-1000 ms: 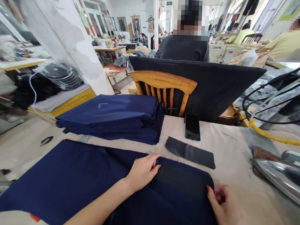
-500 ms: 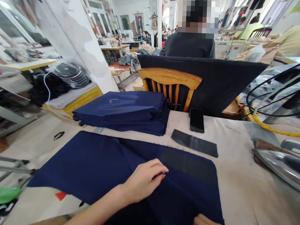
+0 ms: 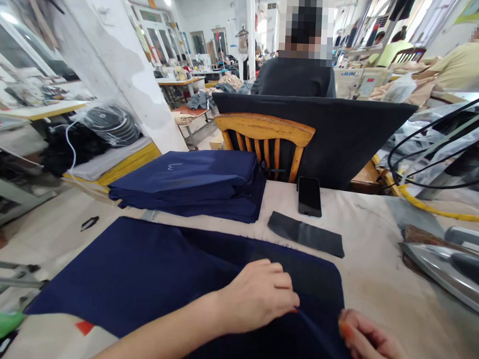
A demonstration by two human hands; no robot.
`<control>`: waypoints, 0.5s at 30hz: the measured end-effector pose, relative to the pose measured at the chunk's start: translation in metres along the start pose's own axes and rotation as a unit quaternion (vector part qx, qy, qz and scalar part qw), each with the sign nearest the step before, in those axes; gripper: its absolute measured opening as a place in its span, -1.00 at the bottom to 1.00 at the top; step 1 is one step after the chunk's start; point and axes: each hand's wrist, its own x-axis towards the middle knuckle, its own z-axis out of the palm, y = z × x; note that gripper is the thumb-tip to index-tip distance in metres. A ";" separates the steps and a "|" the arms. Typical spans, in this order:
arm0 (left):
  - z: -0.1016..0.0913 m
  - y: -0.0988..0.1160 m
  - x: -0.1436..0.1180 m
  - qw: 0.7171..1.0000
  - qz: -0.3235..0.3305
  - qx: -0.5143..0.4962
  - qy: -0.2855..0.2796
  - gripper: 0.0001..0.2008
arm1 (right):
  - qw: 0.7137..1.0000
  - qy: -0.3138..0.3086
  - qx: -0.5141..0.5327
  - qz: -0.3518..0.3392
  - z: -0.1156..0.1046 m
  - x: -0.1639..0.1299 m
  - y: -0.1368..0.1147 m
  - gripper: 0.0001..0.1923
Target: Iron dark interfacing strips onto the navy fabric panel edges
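A navy fabric piece (image 3: 112, 274) lies spread over the table, with a dark grey patch (image 3: 315, 273) along its far right part. My left hand (image 3: 258, 294) is closed on a raised fold of the fabric near that patch, fingertips curled under and partly hidden. At the fabric's right edge, my right hand (image 3: 371, 339) pinches the cloth between thumb and fingers. Beyond the fabric lies a loose dark grey strip (image 3: 306, 234), which neither hand touches.
A stack of folded navy fabric (image 3: 184, 179) sits at the table's far left. A phone (image 3: 309, 197) lies near the far edge, an iron (image 3: 449, 273) at right. Past the table stands a wooden chair (image 3: 265, 127), with a seated person (image 3: 295, 79) beyond.
My left hand has moved right and now grips the fabric, lifting a fold. My right hand has risen from the bottom edge to the fabric's right edge. The view has shifted slightly.
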 end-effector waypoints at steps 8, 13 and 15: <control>0.026 -0.060 0.075 0.998 -0.042 0.055 0.009 -0.83 | 0.972 0.208 -0.110 -0.009 -0.062 0.046 0.022 -0.56; 0.048 -0.065 0.120 0.996 -0.063 0.065 -0.009 -0.88 | 0.944 0.256 -0.203 -0.046 -0.071 0.073 0.019 -0.56; 0.056 -0.060 0.133 0.996 -0.053 0.065 -0.021 -0.87 | 0.939 0.262 -0.212 -0.059 -0.071 0.080 0.016 -0.59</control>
